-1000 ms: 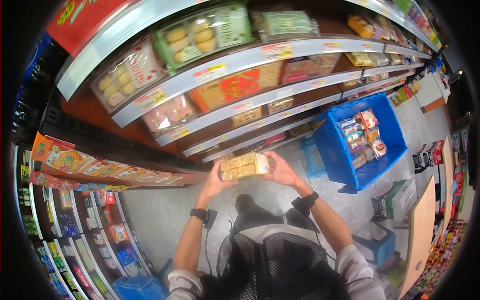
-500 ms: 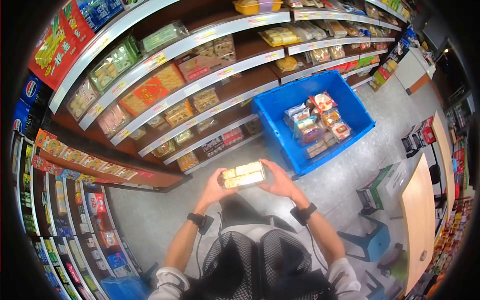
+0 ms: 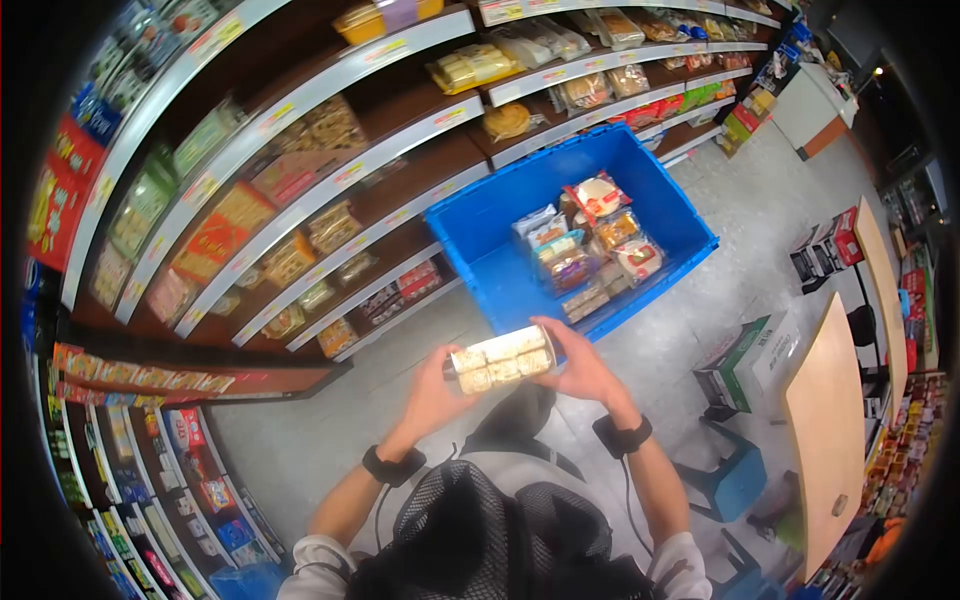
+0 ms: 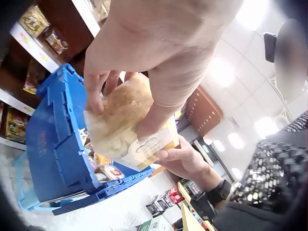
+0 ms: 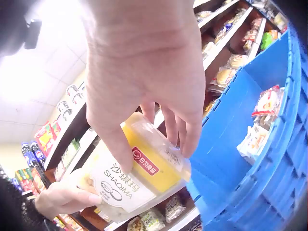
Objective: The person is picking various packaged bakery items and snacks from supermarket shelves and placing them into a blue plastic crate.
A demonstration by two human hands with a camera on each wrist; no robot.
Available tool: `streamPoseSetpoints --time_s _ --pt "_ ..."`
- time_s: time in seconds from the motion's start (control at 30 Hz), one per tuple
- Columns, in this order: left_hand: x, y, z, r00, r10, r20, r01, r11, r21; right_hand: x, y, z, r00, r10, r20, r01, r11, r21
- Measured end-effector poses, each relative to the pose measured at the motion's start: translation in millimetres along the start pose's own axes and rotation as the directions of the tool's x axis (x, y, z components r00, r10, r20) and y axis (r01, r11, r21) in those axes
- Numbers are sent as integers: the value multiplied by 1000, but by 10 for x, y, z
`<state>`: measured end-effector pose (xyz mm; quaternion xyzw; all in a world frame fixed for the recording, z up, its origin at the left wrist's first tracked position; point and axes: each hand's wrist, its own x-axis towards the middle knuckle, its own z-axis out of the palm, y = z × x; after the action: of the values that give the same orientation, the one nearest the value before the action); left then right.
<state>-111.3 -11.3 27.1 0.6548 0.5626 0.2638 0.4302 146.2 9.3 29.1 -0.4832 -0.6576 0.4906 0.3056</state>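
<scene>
A clear plastic pack of pale yellow pastry squares [image 3: 500, 359] is held level in front of my chest. My left hand [image 3: 441, 385] grips its left end and my right hand [image 3: 574, 366] grips its right end. In the left wrist view the left fingers [image 4: 144, 126] curl round the pack [image 4: 126, 120]. From the right wrist the right fingers [image 5: 180, 130] wrap the pack [image 5: 134, 179], which carries a red label and the word SHAQIMA. Just beyond the pack sits a blue crate [image 3: 490, 255] with several wrapped snack packs [image 3: 585, 245] at its right end.
Store shelves [image 3: 330, 200] stocked with packaged baked goods run along the left and top. A second rack of snacks [image 3: 120, 450] stands at lower left. Right of me are a cardboard box [image 3: 745, 365], a blue stool [image 3: 735, 480] and a wooden counter [image 3: 835, 430].
My view has swung right and down: the blue crate has shifted left to sit just beyond the pack. Both hands have kept their hold on the pack.
</scene>
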Motion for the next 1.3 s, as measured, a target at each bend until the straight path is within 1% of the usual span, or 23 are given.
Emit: streamPoseSetpoints --time_s 0.13,0.17,0.23,0.3,0.33,0.37,0.43,0.5,0.6,0.7,0.73,0.77,0.83,0.87,0.9,0.97,1.03,1.1,1.13,1.2,1.23,1.27,1.3 --pt "413 354 323 1000 12 4 -12 999 -43 -11 82 -509 996 94 12 -93 993 -70" --pt "544 433 394 1000 25 6 -25 999 -25 62 128 -659 995 99 18 -96 990 -104" --pt "739 552 491 999 35 25 -36 999 28 179 181 -941 996 79 35 -76 993 -88" --pt "930 703 624 999 5 48 -7 999 48 251 226 -1195 995 93 18 -92 993 -76" --pt "1015 758 689 997 -16 70 11 997 76 293 273 -1302 995 96 22 -91 982 -168" --pt "1099 775 756 997 -24 76 19 997 71 333 307 -1398 994 108 26 -102 981 -168" --pt "1267 789 888 997 30 69 -34 998 60 408 359 -1575 985 164 55 -150 968 -202" --pt "1441 795 991 996 -14 92 7 997 79 505 495 -1739 980 187 67 -170 964 -204" --pt "1689 651 1160 972 -136 191 150 987 -64 730 669 -1978 947 251 200 -201 950 -240" --pt "1908 571 1312 972 -159 173 183 974 -132 1024 1035 -2167 938 220 269 -141 948 -285" --pt "1998 665 1299 956 -216 199 241 964 -112 1145 1194 -2194 929 209 304 -150 967 -205" --pt "2074 658 1342 954 -232 187 256 960 -113 1250 1344 -2267 924 205 323 -145 969 -200" --pt "2219 597 1424 911 -351 217 398 886 -239 1562 1266 -2391 844 255 471 -125 949 -290" --pt "2283 580 1450 884 -394 251 459 835 -304 1686 1167 -2464 758 388 525 -281 920 -275" --pt "2317 558 1488 885 -403 232 460 833 -308 1761 1235 -2478 753 377 539 -265 924 -275" --pt "2442 521 1551 864 -442 242 501 800 -330 1956 1532 -2474 765 293 573 -106 936 -337" --pt "2494 471 1640 851 -477 222 526 777 -346 2094 1592 -2479 738 311 599 -116 933 -342" --pt "2501 362 1720 845 -490 216 532 728 -432 2243 1644 -2451 654 392 647 -85 888 -452" --pt "2495 300 1754 839 -504 206 539 720 -437 2286 1708 -2427 617 422 665 -115 883 -455" --pt "2524 156 1808 803 -516 300 596 663 -453 2334 1800 -2328 587 452 671 -88 860 -502" --pt "2535 74 1833 799 -522 298 600 658 -456 2328 1897 -2281 568 490 661 -73 830 -553" --pt "2543 -19 1863 781 -512 358 624 610 -488 2314 2289 -2200 546 466 696 -143 870 -471" --pt "2567 -65 1863 760 -495 420 649 559 -516 2321 2364 -2167 540 470 698 -148 869 -472"
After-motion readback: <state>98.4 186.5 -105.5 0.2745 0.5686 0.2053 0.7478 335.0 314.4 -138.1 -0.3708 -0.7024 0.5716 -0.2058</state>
